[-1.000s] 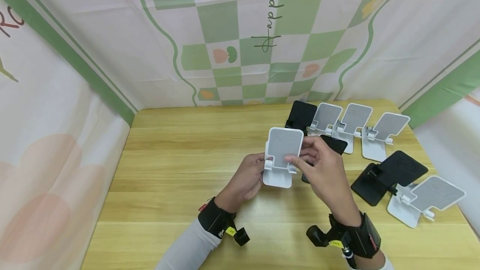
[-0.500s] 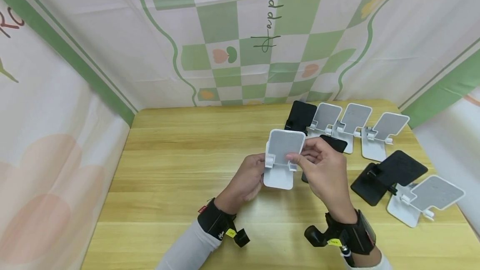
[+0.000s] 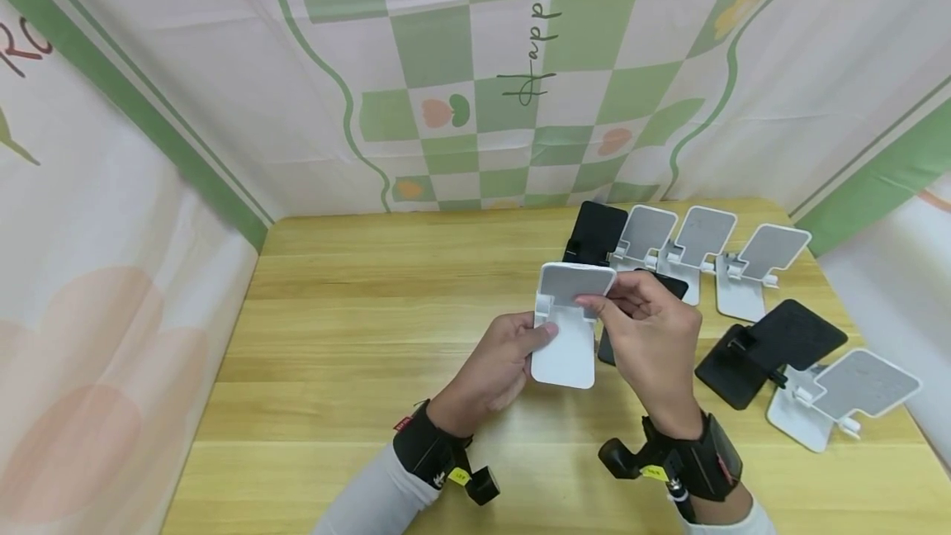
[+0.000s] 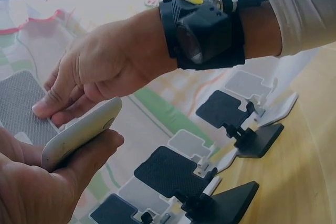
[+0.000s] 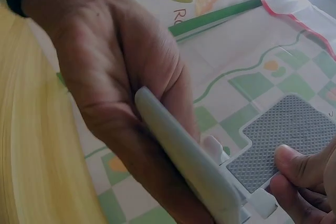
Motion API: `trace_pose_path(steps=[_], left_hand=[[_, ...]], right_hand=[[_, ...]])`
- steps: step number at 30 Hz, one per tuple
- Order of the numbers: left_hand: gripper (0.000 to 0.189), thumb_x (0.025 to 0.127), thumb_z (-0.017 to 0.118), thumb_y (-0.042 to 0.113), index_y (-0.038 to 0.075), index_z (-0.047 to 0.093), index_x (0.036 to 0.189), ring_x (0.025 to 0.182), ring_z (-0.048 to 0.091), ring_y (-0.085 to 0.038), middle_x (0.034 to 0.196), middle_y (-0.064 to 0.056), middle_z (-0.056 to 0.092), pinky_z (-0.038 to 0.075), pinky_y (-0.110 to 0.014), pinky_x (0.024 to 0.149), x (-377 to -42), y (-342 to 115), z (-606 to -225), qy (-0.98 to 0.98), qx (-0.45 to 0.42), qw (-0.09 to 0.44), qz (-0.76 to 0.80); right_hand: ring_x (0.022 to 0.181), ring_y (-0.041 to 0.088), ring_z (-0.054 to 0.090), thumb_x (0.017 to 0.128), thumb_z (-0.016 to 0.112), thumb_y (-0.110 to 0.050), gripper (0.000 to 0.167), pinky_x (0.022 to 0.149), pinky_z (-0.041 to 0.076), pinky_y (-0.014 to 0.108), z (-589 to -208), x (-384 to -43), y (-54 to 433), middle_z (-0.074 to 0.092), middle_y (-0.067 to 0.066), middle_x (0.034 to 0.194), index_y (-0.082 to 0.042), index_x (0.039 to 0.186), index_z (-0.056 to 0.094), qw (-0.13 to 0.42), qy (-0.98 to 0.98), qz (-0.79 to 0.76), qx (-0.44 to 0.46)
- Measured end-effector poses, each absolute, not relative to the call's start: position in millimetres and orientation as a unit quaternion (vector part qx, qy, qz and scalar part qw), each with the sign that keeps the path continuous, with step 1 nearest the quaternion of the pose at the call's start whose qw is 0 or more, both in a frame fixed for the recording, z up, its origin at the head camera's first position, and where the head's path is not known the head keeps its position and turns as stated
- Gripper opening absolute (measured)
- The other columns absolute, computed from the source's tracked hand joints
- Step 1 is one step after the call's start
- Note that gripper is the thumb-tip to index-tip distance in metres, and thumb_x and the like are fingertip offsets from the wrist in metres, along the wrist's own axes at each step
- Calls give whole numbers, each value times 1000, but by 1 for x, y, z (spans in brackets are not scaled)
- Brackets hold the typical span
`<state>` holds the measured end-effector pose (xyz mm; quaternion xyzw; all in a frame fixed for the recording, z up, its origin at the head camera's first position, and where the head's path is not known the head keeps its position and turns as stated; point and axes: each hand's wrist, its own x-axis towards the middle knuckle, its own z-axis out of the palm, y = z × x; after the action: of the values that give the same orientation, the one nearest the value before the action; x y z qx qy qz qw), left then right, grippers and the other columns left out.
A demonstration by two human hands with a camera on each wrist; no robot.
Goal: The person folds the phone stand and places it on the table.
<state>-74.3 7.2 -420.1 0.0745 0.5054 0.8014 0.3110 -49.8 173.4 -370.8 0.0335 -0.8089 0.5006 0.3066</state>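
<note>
A white folding phone stand (image 3: 563,349) with a grey textured pad is held up over the table between both hands. My left hand (image 3: 499,362) grips the base from its left side, thumb lying on the front face. On the upper right, my right hand (image 3: 654,337) pinches the padded plate (image 5: 283,140) between thumb and fingers. That plate leans back at an angle from the base (image 4: 81,135) at the hinge. Behind the right hand, a black phone stand (image 3: 606,347) is partly hidden.
At the back right stand a black phone stand (image 3: 598,229) and several white ones, among them one (image 3: 764,267) at the row's end. Nearer on the right are another black stand (image 3: 773,349) and a white one (image 3: 839,395). A patterned cloth (image 3: 475,48) hangs behind the wooden table (image 3: 357,295).
The padded plate has tilted further back, so more of the base shows. The held stand has shifted slightly right and nearer, and my left thumb has come onto its front.
</note>
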Motion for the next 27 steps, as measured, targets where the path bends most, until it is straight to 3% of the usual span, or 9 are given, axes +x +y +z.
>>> trace_pose_path(steps=[9,16,27], left_hand=[[44,109,44,9,-15,41,145,135,55,-40,145,-28,54,53,-40,104,-69,9,-415,501,78,319,801],[41,109,44,8,-16,44,141,130,59,-40,139,-29,58,55,-41,102,-66,10,-415,508,84,314,797],[42,108,45,9,-16,45,142,129,60,-40,139,-28,59,55,-42,102,-67,9,-411,525,75,300,793]], right_hand=[[83,-14,69,72,84,15,27,75,55,6,-374,-54,175,77,23,89,9,96,73,341,-802,486,64],[85,-17,66,70,85,15,29,77,55,5,-379,-57,179,76,23,90,11,95,72,356,-809,463,66],[88,-15,67,71,84,16,30,80,56,7,-379,-58,180,76,23,92,11,97,70,349,-808,467,88]])
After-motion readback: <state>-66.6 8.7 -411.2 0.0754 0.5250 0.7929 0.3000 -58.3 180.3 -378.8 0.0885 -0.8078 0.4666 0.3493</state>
